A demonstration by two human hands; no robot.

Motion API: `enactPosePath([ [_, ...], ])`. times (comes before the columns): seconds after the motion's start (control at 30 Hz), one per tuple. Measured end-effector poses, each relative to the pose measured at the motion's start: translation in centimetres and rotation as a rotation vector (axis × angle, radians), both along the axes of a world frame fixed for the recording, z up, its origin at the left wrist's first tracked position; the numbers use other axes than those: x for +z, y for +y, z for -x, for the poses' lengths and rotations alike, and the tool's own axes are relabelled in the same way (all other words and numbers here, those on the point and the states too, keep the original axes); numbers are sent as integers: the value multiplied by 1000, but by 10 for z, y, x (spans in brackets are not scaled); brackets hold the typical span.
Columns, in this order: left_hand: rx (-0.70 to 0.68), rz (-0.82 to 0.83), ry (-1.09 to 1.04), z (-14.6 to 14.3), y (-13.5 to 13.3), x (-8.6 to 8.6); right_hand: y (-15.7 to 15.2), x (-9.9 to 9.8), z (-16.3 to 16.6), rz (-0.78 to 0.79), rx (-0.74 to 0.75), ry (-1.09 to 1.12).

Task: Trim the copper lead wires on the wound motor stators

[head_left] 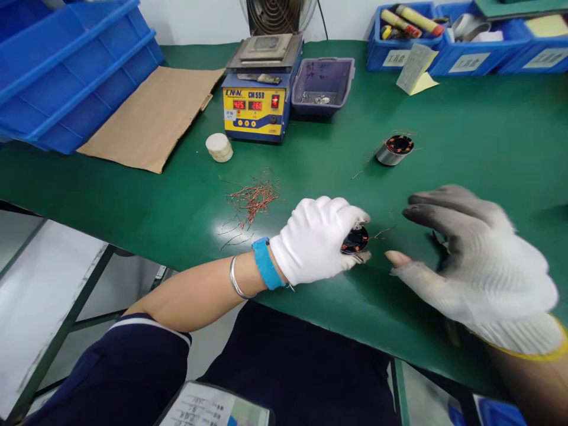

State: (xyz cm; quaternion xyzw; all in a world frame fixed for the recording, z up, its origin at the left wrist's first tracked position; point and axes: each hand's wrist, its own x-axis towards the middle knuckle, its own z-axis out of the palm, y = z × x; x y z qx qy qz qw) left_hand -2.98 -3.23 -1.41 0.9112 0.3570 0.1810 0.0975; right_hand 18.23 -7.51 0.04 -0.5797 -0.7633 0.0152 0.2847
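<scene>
Knitted cloth glove (497, 266), copper wires (255, 200), glossy tabletop (310, 168)

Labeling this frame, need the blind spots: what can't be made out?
All in the head view:
Metal cylinder in the left hand: most of its side, covered by that hand.
Dark tool at the right hand: type and how it's held, covered by that hand.
Small bits in the purple bin: too small to identify.
Badge: cut off by the bottom edge, print too small.

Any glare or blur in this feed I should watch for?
Head view: pale glare on the green table by the copper wire scraps; head view: right hand looks softly blurred, left hand sharper.
</scene>
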Motion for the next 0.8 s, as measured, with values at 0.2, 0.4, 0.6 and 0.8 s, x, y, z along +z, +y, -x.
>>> enactPosePath([
  [0.2, -51, 66, 33, -1, 0, 4, 3, -1, 7, -170, 326, -318],
  [0.4, -177, 229, 94, 7, 13, 8, 7, 2, -36, 107, 393, -94],
  [0.6, -48, 257, -286, 25, 17, 31, 3, -7, -46, 635, 26, 351],
  [0.8, 293, 452, 88, 15, 5, 32, -3, -7, 15, 652, 204, 219],
])
